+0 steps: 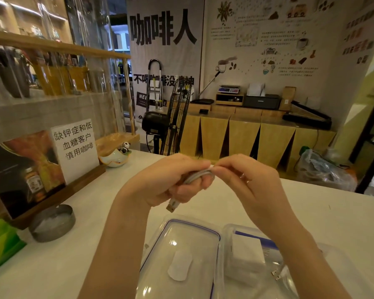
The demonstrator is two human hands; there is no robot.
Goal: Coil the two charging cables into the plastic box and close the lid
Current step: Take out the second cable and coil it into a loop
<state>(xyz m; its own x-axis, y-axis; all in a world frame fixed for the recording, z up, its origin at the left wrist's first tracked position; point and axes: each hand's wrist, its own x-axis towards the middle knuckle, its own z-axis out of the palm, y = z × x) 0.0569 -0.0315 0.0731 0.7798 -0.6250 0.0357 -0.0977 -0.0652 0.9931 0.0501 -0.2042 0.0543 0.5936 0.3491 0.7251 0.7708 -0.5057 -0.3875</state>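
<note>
A grey charging cable [198, 176] is bunched into loops in the left hand [173, 180], held up above the middle of the white surface [78, 251]; its metal plug [172, 206] hangs out below the palm. The left hand is curled closed around the loops. The right hand [244, 175] meets it from the other side, thumb and forefinger pinched shut on the cable's white end at the top of the bundle. Below the hands, near the front edge of the surface, lies the clear plastic lid [181, 255] with a blue seal, flat and off the box. Just beside it to the right sits the open plastic box [257, 255], partly hidden by the right forearm; a second cable's plug [276, 275] shows inside it. Toward the left edge stand a round metal tin [52, 223], a printed sign [73, 147] in a wooden holder and a green packet [0, 244].
</note>
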